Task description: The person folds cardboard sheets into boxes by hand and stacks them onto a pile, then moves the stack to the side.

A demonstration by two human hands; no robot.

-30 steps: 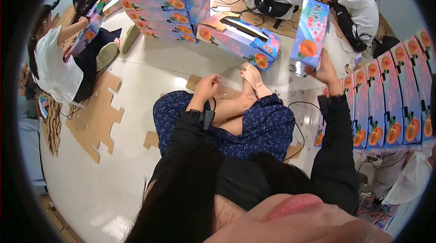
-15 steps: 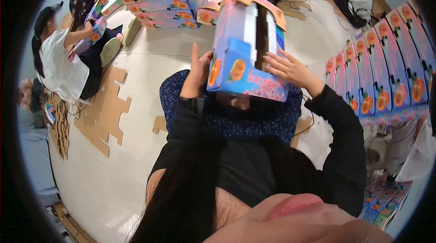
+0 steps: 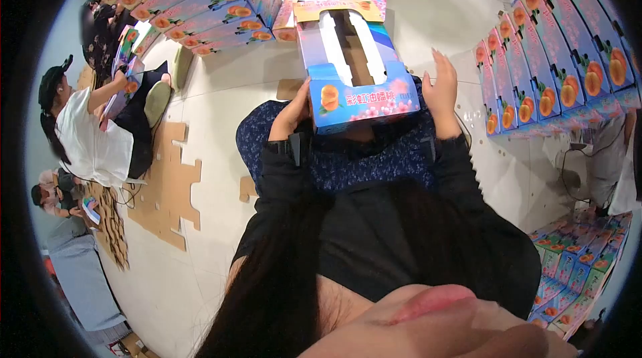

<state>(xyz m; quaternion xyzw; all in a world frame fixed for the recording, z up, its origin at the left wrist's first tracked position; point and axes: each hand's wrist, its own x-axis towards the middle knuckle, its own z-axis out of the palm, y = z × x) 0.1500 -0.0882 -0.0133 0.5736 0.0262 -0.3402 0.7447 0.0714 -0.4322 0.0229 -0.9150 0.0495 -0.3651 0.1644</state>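
A blue and pink printed box [image 3: 364, 100] with peach pictures rests at my lap, its top showing a long opening with white edges. My left hand [image 3: 291, 114] lies against the left side of the box, its fingers partly hidden behind that side. Off the right side, apart from the box, my right hand [image 3: 441, 94] is raised with its fingers stretched upward and nothing in it. The far end of the box has a raised flap with an orange-yellow band.
Stacked printed boxes [image 3: 227, 10] stand at the upper left, and a row of them [image 3: 555, 83] at the right. More boxes [image 3: 575, 257] lie lower right. A person in white [image 3: 93, 130] sits at the left beside cardboard pieces [image 3: 167, 191] on the floor.
My right hand has come off the top of the box and moved to the right. The box has turned and sits lower, its opening more plainly in view. The camera view has shifted.
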